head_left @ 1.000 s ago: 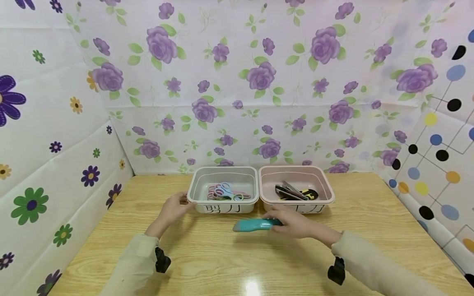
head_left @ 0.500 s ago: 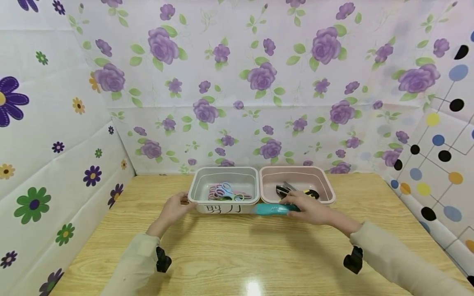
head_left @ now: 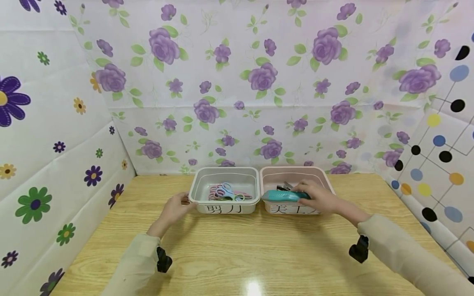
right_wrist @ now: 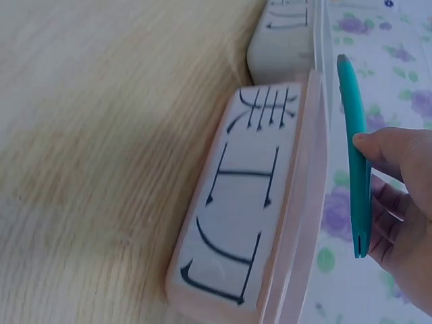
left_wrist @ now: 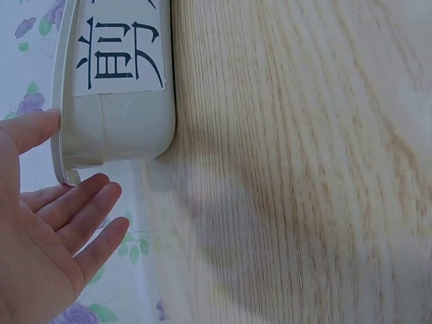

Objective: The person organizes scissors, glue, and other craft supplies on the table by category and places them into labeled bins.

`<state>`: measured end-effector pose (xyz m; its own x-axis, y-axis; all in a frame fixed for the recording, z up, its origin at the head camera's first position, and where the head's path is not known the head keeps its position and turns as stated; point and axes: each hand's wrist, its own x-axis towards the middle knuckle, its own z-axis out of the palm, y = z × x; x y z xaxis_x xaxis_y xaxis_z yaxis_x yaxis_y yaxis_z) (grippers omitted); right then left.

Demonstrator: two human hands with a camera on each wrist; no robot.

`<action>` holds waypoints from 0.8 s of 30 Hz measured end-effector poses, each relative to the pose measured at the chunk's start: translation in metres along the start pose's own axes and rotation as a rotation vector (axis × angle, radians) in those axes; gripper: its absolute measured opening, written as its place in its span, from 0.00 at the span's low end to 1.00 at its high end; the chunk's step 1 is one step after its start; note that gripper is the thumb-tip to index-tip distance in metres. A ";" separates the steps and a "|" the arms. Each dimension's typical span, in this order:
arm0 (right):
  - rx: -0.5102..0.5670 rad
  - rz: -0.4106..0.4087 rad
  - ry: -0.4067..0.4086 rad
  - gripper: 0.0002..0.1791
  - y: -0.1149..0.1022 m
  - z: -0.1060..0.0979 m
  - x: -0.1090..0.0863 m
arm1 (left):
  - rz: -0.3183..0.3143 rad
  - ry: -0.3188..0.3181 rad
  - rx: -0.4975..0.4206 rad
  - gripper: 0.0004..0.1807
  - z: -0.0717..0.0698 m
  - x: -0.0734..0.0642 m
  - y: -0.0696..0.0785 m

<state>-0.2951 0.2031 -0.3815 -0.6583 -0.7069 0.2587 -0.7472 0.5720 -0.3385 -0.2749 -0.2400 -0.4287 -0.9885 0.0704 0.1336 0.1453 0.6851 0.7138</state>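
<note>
My right hand [head_left: 320, 198] pinches a teal utility knife [head_left: 281, 195] with a grey tip over the front rim of the pink bin [head_left: 296, 169]. In the right wrist view the thumb lies on one side of the knife [right_wrist: 358, 162], with fingers behind it. Inside the pink bin, a black and silver knife [head_left: 284, 187] partly shows; the hand and teal knife hide other contents. My left hand [head_left: 175, 209] rests at the front left corner of the grey bin [head_left: 226, 169]. Its thumb touches the rim in the left wrist view, its other fingers extended near the side wall.
Several scissors [head_left: 226, 191] with pink, blue and green handles lie in the grey bin. The bins stand side by side near the back of the wooden table [head_left: 222, 255], each with a Chinese label in front. A flowered cloth [head_left: 240, 102] hangs behind them.
My right hand has carried the utility knife up, back and to the right, from in front of the bins to above the pink bin's front rim. The left hand has stayed at its corner.
</note>
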 end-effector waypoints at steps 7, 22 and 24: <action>0.004 0.025 0.026 0.16 0.020 -0.004 0.002 | -0.006 -0.002 -0.010 0.28 0.000 -0.001 0.000; -0.066 0.002 0.047 0.14 0.053 -0.002 0.008 | -0.006 -0.009 -0.017 0.27 0.000 0.000 -0.001; -0.068 -0.003 0.054 0.14 0.055 0.000 0.009 | -0.007 -0.007 -0.015 0.28 0.000 0.000 -0.002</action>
<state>-0.3426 0.2281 -0.3976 -0.6589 -0.6862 0.3083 -0.7522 0.5982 -0.2764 -0.2749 -0.2410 -0.4301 -0.9898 0.0702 0.1239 0.1386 0.6743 0.7253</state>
